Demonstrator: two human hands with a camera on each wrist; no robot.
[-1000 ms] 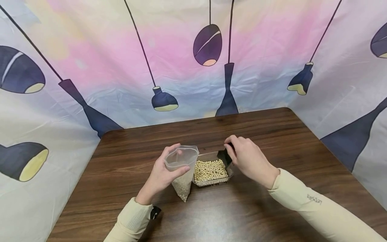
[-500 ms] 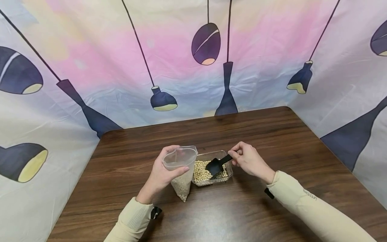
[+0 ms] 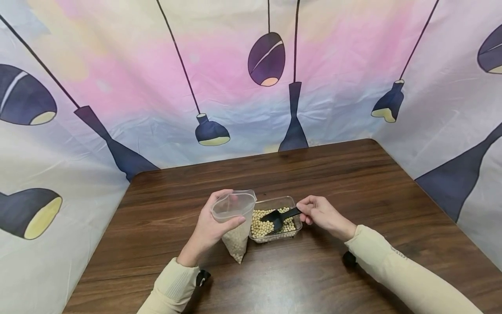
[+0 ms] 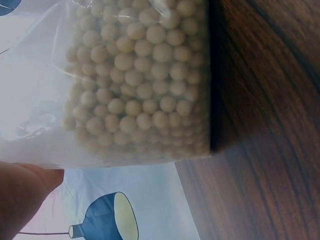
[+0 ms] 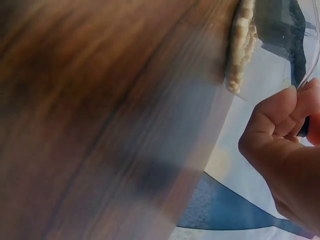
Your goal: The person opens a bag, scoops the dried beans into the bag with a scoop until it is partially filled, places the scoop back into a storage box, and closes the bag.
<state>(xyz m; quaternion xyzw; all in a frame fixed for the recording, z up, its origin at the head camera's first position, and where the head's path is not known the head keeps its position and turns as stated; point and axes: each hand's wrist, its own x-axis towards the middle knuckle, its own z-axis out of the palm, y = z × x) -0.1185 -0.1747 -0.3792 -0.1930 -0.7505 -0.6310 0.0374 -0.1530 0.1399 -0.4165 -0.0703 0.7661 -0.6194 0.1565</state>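
My left hand (image 3: pixel 213 222) holds a clear plastic bag (image 3: pixel 237 237) upright by its open mouth, thumb in front and fingers behind. Pale round beans (image 4: pixel 145 75), likely soybeans by their look, fill the bag's lower part, which stands on the table. To its right sits a clear plastic box (image 3: pixel 276 237) with more beans (image 3: pixel 260 226) inside. My right hand (image 3: pixel 323 213) pinches the handle of a black scoop (image 3: pixel 276 219) at the box's right side. The scoop's head lies tilted among the beans. In the right wrist view, fingers (image 5: pixel 280 107) curl round the handle beside the box wall.
The brown wooden table (image 3: pixel 188 183) extends around the bag and box. Behind it hangs a cloth backdrop (image 3: pixel 157 78) printed with lamps. Black straps (image 3: pixel 202 278) show at the wrists under the pale sleeves.
My right hand has come lower and the scoop has swung from upright at the box's right end to lying leftward over the beans. The left hand and bag stay nearly still.
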